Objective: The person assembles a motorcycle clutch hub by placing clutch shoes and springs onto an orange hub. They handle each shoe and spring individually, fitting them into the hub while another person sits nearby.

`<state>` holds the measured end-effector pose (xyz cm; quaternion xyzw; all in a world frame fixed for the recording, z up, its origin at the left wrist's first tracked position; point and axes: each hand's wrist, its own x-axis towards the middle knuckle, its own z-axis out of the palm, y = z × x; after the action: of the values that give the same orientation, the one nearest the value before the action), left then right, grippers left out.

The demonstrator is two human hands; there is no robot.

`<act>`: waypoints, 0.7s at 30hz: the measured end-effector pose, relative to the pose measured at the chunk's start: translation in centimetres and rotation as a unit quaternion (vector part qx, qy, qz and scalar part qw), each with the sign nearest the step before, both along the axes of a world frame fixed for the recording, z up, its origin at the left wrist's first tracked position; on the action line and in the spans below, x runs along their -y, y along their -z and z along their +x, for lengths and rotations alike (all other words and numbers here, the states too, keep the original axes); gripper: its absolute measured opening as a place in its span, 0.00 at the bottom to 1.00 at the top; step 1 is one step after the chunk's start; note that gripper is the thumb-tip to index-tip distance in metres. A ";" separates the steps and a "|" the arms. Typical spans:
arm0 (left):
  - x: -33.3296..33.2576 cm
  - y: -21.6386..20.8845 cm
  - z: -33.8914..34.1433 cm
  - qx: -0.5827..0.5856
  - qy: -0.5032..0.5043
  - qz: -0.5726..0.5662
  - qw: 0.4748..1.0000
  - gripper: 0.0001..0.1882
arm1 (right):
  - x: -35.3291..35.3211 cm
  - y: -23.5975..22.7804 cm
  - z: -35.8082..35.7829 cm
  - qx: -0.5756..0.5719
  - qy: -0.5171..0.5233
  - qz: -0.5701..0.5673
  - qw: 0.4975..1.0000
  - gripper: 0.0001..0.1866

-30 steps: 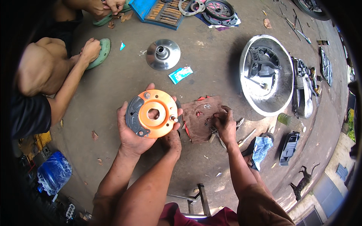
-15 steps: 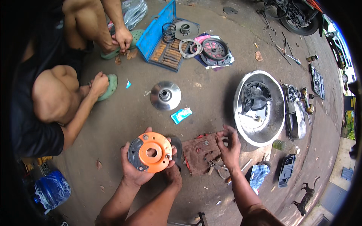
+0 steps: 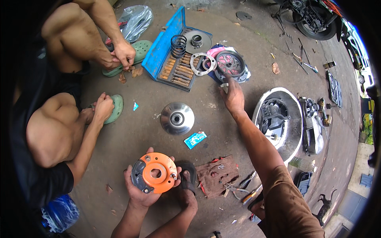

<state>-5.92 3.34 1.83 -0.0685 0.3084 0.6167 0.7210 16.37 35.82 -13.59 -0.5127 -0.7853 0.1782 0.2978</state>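
Beyond the brown cloth (image 3: pixel 216 183), our right hand (image 3: pixel 234 98) has moved to the black-rimmed wheel (image 3: pixel 231 63), finger closure unclear; only our left hand (image 3: pixel 139 195), fingers clamped, supports the orange clutch plate (image 3: pixel 164 170), near the sandal (image 3: pixel 192 170).

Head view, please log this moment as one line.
left hand: holds orange clutch plate | right hand: near black-rimmed wheel part, grip unclear | silver pulley disc: untouched | blue tool case: open

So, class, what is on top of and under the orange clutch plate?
A curved dark clutch shoe and a metal pin show on the orange clutch plate. The left hand holds it from beneath; its underside is covered.
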 end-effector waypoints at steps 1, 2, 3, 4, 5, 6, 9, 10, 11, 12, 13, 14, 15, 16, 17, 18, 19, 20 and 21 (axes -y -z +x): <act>-0.2 0.0 -0.1 -0.004 0.001 0.002 1.000 0.41 | -0.2 0.3 0.0 0.004 0.014 -0.018 1.000 0.32; -0.4 0.2 -0.1 0.001 0.000 0.002 1.000 0.41 | -0.3 0.4 0.3 -0.056 0.072 -0.007 0.996 0.33; -0.6 0.3 -0.1 -0.003 0.004 0.010 1.000 0.41 | -0.4 0.6 0.6 -0.112 0.145 -0.020 0.983 0.35; -0.8 0.3 -0.1 -0.001 0.004 0.014 1.000 0.41 | -0.7 0.7 1.0 -0.164 0.200 -0.012 0.966 0.36; -0.9 0.3 0.0 0.012 0.000 0.016 1.000 0.41 | -1.8 0.6 1.7 -0.197 0.271 -0.017 0.942 0.44; -1.0 0.3 0.0 0.012 0.000 0.009 1.000 0.41 | -2.8 0.5 2.6 -0.155 0.260 -0.022 0.953 0.49; -1.3 0.3 -0.1 -0.011 0.018 0.003 1.000 0.41 | -6.2 0.3 5.6 -0.009 0.124 -0.096 0.988 0.70; -1.4 0.3 -0.1 -0.023 0.025 0.008 0.999 0.41 | -7.1 0.5 6.4 0.038 0.083 -0.127 0.988 0.73; -1.5 0.3 -0.1 -0.024 0.026 0.008 0.999 0.41 | -7.8 0.7 7.1 0.092 0.044 -0.161 0.982 0.76; -1.6 0.4 -0.1 -0.020 0.028 0.010 0.999 0.41 | -8.6 1.0 7.5 0.114 0.030 -0.177 0.977 0.81; -1.7 0.5 -0.1 -0.024 0.029 0.008 0.999 0.42 | -9.1 1.3 7.7 0.108 0.025 -0.184 0.977 0.81; -1.8 0.5 -0.1 -0.025 0.032 0.008 0.999 0.42 | -9.5 1.7 7.6 0.101 0.020 -0.191 0.976 0.81; -1.9 0.6 -0.1 -0.024 0.033 0.010 0.999 0.42 | -9.8 1.9 7.4 0.099 0.024 -0.209 0.973 0.81; -2.0 0.7 0.0 -0.022 0.033 0.007 0.999 0.42 | -9.9 2.1 7.2 0.097 0.028 -0.199 0.975 0.79; -2.1 0.8 0.0 -0.017 0.032 0.003 0.999 0.42 | -9.9 2.3 6.8 0.098 0.040 -0.200 0.974 0.78; -2.2 0.8 0.1 -0.007 0.028 -0.005 1.000 0.42 | -9.7 2.4 6.3 0.100 0.052 -0.203 0.973 0.77; -2.2 0.8 0.2 -0.012 0.029 -0.006 1.000 0.42 | -9.4 2.4 6.0 0.095 0.072 -0.198 0.973 0.75; -2.3 0.8 0.2 -0.011 0.026 -0.010 1.000 0.42 | -9.1 2.3 5.6 0.091 0.091 -0.193 0.973 0.74; -2.3 0.7 0.3 -0.002 0.021 -0.017 1.000 0.42 | -8.6 2.3 5.1 0.086 0.108 -0.184 0.973 0.72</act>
<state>-5.67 5.68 1.08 -0.0731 0.3221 0.5963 0.7317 21.52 44.45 -15.85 -0.6538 -0.7017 0.2419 0.1473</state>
